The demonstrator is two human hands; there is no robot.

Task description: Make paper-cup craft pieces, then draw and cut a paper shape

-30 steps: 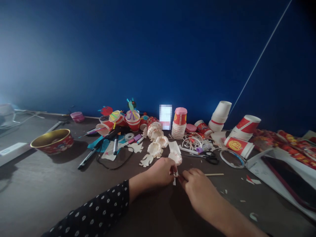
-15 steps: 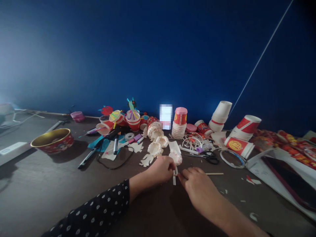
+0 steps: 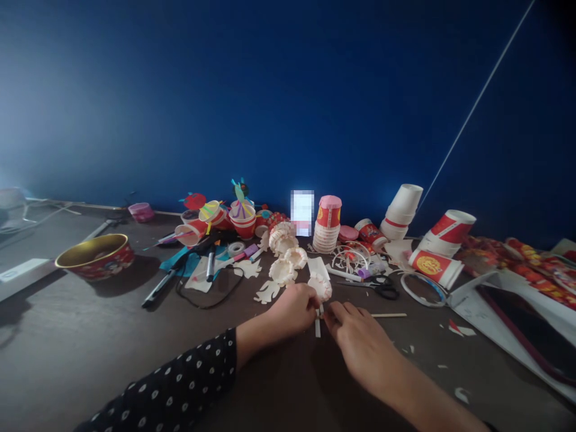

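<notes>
Fine work is apparently continuing at a white strip [image 3: 317, 329] between the right hand [image 3: 357, 333] and left hand [image 3: 293, 310].
Both are bunching their fingers; whether they are pinching anything, I cannot tell. The thin stick [image 3: 390, 315] is lying slightly farther away than before.

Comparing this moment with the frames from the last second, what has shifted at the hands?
Both the left hand and the right hand have edged slightly forward, away from the person. The pale stick beside the right hand shifted slightly forward and left. No clear grasp or release shows. The scissors, bowl and phone stayed put.
</notes>
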